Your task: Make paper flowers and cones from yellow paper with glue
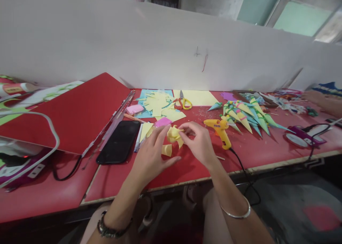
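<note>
My right hand [200, 143] pinches the edge of a curled yellow paper piece [174, 134] just above the red table. Close by on the left, my left hand [148, 156] has its fingers stretched forward and its thumb spread out; whether a fingertip touches the curled piece I cannot tell. Between the hands, low on the table, lies a small bent yellow strip [167, 150]. A pink block [162, 122] sits just behind the left fingertips. To the right of my right hand rests a yellow glue gun [219, 130] with a black cord.
Yellow paper scraps [157, 103] and scissors [183, 102] lie towards the white partition [160, 47]. A black phone [119, 142] and a large red board [77, 112] are on the left. Several paper cones [244, 115] are piled on the right, near a purple power strip [307, 136].
</note>
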Tool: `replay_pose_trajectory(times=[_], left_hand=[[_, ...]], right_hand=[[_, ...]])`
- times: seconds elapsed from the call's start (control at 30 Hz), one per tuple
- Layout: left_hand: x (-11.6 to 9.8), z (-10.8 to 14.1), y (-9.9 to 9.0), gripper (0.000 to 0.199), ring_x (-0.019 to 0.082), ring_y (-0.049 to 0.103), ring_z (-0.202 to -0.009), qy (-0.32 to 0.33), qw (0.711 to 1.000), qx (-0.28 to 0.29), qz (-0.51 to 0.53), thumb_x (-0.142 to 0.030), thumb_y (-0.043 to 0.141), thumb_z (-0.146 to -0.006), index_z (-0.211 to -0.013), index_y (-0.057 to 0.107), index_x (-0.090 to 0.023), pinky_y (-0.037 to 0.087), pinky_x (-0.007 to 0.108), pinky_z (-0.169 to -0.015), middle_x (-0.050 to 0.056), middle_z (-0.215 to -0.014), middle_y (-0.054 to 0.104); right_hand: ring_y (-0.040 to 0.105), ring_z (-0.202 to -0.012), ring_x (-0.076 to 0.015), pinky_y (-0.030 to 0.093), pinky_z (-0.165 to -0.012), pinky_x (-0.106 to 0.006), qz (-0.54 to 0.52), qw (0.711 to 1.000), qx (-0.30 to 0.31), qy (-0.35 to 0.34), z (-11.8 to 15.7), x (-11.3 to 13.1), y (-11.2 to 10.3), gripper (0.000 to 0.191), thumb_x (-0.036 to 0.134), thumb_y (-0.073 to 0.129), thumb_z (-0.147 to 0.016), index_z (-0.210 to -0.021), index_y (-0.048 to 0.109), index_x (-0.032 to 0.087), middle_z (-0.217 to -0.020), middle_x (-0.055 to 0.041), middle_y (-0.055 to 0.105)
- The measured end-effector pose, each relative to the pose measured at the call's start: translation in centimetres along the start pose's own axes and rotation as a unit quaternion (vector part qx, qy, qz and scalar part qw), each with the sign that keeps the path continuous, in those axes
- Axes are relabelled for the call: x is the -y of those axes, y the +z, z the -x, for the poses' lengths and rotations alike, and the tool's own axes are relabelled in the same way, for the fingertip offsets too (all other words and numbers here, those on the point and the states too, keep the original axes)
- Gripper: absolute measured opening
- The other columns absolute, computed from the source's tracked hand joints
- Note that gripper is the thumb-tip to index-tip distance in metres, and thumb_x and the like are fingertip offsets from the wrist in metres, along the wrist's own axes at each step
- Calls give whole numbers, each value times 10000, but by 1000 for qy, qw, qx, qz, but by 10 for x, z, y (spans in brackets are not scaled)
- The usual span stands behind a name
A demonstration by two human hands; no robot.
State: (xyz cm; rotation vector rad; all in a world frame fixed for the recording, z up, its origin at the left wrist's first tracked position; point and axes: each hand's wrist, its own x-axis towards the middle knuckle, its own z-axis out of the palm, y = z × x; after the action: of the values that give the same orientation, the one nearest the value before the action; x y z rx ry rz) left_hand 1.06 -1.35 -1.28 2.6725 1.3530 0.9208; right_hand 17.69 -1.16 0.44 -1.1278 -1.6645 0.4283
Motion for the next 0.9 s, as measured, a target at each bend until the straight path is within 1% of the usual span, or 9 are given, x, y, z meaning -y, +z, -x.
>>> replay_pose_trajectory(times=[0.13,0.23,0.33,0.43,0.53,0.63,0.7,0.77,0.9], left_hand=[[-3,0,3,731,277,443,-1180,-34,997,13,71,-363,591,-745,-1344,211,-191,408,396,-913,152,-1316,420],[-2,-2,-1,585,239,498,-1125,-58,986,23,157,-279,548,-759,-1285,306,-199,412,356,-901,118,-1268,494],[-4,-4,-7,331,193,586,-925,-66,972,51,218,-218,533,-732,-1060,498,-185,449,281,-790,60,-1053,623],[-5,-5,-10,152,150,579,-736,-71,961,76,257,-170,515,-696,-844,552,-165,445,229,-662,7,-828,643],[-5,-2,-8,124,134,553,-664,-85,944,121,296,-145,483,-681,-780,558,-154,433,216,-605,-22,-711,611],[-2,1,-6,145,137,560,-675,-94,923,153,341,-158,486,-692,-811,568,-147,445,228,-615,-14,-738,616],[0,2,-6,132,142,565,-695,-95,918,145,357,-183,507,-702,-814,567,-147,451,232,-621,-2,-767,620],[0,2,-7,108,139,559,-695,-92,921,117,361,-205,530,-704,-793,558,-151,448,225,-616,1,-770,613],[-4,0,-8,96,118,520,-635,-100,927,60,355,-242,568,-697,-725,514,-167,425,209,-571,-22,-699,566]], right_hand=[[558,-670,-103,471,-609,-205,-51,996,59,-37,7,21,4,86,149,514,-790,-826,588,178,-784,-10,591],[550,-680,-97,472,-643,-212,-58,993,75,-67,9,26,3,80,137,518,-793,-816,581,180,-787,-6,582],[545,-702,-103,469,-653,-218,-56,989,95,-99,9,23,2,77,146,519,-803,-822,583,184,-783,-5,572],[545,-727,-102,467,-674,-219,-60,982,130,-122,10,20,0,86,147,515,-813,-837,591,180,-814,-14,575],[550,-751,-101,467,-684,-217,-73,975,158,-136,11,20,1,103,131,514,-813,-849,600,173,-847,-23,586],[550,-744,-98,469,-654,-207,-81,971,176,-139,12,21,3,121,130,502,-821,-863,606,176,-848,-22,585],[551,-765,-101,475,-655,-206,-82,971,175,-140,12,22,4,125,144,502,-823,-881,605,186,-870,-22,573],[548,-828,-116,484,-710,-226,-75,973,163,-144,13,23,3,139,176,531,-809,-930,593,201,-919,-27,554],[516,-960,-150,475,-826,-277,-43,975,161,-147,15,24,2,322,279,616,-762,-1070,536,226,-1022,-43,508]])
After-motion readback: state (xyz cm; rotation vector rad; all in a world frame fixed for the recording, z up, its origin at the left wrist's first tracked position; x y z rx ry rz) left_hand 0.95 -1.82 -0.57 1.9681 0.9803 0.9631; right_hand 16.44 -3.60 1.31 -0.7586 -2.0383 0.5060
